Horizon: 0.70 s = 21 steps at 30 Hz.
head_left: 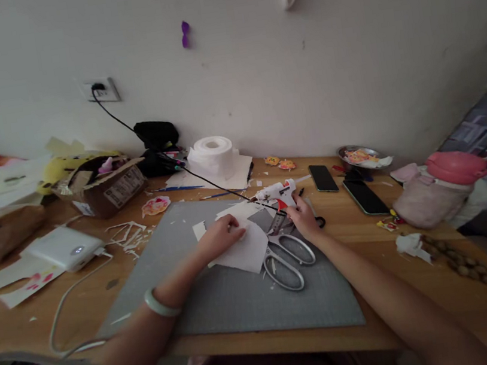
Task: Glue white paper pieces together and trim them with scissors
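Observation:
My right hand is wrapped round the handle of a white glue gun with a red trigger. The gun's nozzle points left, and a black cord crosses in front of it. Over a white sheet of paper rests my left hand, its fingers curled and pressed together. Whatever they hold is too small to make out. Silver-handled scissors lie by the paper's right edge, with their blades partly hidden. Everything here is on a grey cutting mat, with paper scraps around my hands.
Behind stand a paper roll and an open cardboard box. A power bank with a white cable sits left. Two phones, a metal bowl and a pink-topped pouch are right. The black cord runs to a wall socket.

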Each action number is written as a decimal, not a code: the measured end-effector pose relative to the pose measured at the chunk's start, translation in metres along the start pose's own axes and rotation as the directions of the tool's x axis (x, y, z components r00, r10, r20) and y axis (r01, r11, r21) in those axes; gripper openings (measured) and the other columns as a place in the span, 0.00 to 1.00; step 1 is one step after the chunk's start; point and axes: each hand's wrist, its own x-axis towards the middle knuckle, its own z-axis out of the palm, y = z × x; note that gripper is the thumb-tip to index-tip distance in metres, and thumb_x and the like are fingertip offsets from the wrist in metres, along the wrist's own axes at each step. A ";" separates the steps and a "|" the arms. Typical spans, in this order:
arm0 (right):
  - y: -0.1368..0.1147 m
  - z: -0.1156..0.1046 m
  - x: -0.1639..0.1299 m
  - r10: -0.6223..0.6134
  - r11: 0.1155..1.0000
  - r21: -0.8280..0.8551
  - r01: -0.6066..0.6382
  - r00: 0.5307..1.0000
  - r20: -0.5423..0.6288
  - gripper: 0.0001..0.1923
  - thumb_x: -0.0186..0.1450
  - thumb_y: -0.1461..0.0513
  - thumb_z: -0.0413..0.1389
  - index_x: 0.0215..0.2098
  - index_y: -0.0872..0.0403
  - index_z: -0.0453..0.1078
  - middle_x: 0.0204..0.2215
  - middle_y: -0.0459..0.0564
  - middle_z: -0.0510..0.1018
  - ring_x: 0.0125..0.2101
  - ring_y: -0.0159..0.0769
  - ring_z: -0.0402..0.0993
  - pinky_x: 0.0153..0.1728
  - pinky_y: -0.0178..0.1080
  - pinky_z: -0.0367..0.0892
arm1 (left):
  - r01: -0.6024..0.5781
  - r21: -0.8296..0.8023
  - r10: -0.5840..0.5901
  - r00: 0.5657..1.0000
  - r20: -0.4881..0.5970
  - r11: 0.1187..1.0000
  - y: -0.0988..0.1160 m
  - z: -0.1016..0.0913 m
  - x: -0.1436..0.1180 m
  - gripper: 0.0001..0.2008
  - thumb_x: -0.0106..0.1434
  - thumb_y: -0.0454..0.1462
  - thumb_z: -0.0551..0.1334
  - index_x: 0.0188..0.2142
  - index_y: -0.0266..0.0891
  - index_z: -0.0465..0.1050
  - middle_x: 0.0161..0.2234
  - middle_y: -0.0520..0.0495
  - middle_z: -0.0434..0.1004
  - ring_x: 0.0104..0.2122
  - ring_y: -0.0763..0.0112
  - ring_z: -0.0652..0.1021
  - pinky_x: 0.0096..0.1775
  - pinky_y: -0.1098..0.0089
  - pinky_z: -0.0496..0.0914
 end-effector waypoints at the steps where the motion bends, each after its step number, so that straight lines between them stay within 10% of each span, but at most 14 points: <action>1: -0.001 0.000 -0.001 0.007 1.000 0.019 -0.008 1.000 0.013 0.16 0.51 0.57 0.47 0.36 0.53 0.65 0.27 0.46 0.74 0.27 0.37 0.69 0.28 0.36 0.65 | 0.006 -0.020 -0.006 1.000 0.009 1.000 -0.001 -0.001 0.001 0.12 0.56 0.45 0.55 0.32 0.40 0.69 0.30 0.48 0.75 0.30 0.65 0.75 0.33 0.69 0.65; 8: -0.016 0.000 -0.005 0.017 1.000 0.018 -0.020 0.990 0.139 0.20 0.49 0.54 0.59 0.38 0.53 0.64 0.34 0.49 0.76 0.34 0.39 0.72 0.38 0.40 0.66 | 0.045 -0.098 -0.042 0.999 0.029 0.994 -0.006 -0.003 0.006 0.08 0.56 0.39 0.53 0.29 0.41 0.68 0.26 0.51 0.74 0.26 0.69 0.73 0.29 0.71 0.63; 21: -0.016 0.003 -0.006 0.036 0.999 -0.038 -0.035 0.999 0.034 0.21 0.48 0.53 0.61 0.37 0.52 0.65 0.35 0.50 0.79 0.36 0.43 0.75 0.40 0.44 0.68 | 0.000 -0.057 0.000 1.000 0.007 0.998 -0.005 0.000 0.005 0.13 0.58 0.46 0.53 0.27 0.41 0.68 0.25 0.50 0.74 0.26 0.67 0.73 0.29 0.70 0.61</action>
